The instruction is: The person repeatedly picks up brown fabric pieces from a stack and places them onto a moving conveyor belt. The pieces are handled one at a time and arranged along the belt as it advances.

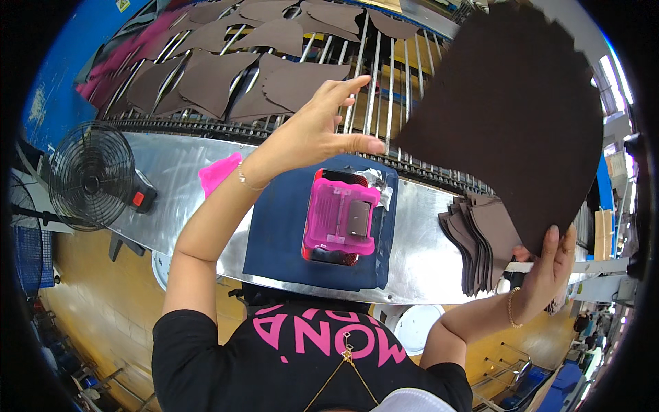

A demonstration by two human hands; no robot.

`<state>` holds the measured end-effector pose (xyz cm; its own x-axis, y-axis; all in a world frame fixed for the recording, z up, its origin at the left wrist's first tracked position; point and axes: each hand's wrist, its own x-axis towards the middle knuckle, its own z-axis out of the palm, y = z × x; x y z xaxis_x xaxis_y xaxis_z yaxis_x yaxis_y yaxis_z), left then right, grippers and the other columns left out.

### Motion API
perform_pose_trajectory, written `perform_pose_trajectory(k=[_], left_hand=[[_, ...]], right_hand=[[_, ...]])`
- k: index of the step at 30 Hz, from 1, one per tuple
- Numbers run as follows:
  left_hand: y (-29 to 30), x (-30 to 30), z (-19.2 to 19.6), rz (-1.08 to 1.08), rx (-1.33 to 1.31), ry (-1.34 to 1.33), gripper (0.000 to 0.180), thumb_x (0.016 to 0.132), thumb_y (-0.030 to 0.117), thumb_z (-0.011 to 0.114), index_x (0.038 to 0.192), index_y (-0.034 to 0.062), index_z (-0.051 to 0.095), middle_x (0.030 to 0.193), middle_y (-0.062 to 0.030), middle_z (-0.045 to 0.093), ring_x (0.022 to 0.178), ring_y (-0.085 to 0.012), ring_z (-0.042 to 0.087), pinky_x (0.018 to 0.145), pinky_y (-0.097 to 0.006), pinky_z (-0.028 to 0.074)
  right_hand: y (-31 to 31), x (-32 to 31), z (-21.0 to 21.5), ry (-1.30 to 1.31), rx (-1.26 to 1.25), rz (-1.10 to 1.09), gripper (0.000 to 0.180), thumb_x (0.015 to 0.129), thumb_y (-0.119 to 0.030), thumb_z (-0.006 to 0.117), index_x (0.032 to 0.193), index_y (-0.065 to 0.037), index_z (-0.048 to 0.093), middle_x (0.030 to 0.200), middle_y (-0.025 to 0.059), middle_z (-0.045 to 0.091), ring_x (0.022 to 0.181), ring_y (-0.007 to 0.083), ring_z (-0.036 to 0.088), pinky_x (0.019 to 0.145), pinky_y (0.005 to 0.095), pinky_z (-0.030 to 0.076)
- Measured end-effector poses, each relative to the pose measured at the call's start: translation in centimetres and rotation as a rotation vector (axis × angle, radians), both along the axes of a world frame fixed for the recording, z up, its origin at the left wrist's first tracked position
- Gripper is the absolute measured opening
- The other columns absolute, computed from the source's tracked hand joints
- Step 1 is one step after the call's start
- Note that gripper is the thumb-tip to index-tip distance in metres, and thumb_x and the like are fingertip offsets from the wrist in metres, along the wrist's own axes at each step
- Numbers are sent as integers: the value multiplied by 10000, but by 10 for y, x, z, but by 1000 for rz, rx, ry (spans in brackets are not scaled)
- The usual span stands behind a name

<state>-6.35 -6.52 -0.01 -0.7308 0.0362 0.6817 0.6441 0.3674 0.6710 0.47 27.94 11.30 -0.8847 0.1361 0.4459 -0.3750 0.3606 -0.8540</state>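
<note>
Right grip [548,273] pinches the brown panel [518,117] by its near end, presumably keeping its face clear; left grip [312,130] spread, empty.

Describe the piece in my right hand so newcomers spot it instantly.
Find the metal table, then the brown stack toward its right end. Beside it, your right hand holds the dark piece by its lower tip. Unlike the other pieces, it is raised in the air.
</note>
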Motion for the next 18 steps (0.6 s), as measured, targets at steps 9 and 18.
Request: perform_pose_trajectory(k=[9,18], left_hand=[[-90,110,76,105,109,-453,221,916,177,595,1064,14,590,689,3,591,510,-60,582,401,-160,428],[-123,159,56,351,14,-448,225,896,111,611,1086,-9,600,766,-47,638,560,-81,612,467,-180,456]], right_hand=[[-91,-28,-75,-88,77,502,264,762,-74,760,987,-5,639,905,56,658,785,100,596,692,241,476],[-129,-19,-133,132,368,490,163,689,-62,780,818,-28,688,801,103,679,779,260,627,708,324,461]])
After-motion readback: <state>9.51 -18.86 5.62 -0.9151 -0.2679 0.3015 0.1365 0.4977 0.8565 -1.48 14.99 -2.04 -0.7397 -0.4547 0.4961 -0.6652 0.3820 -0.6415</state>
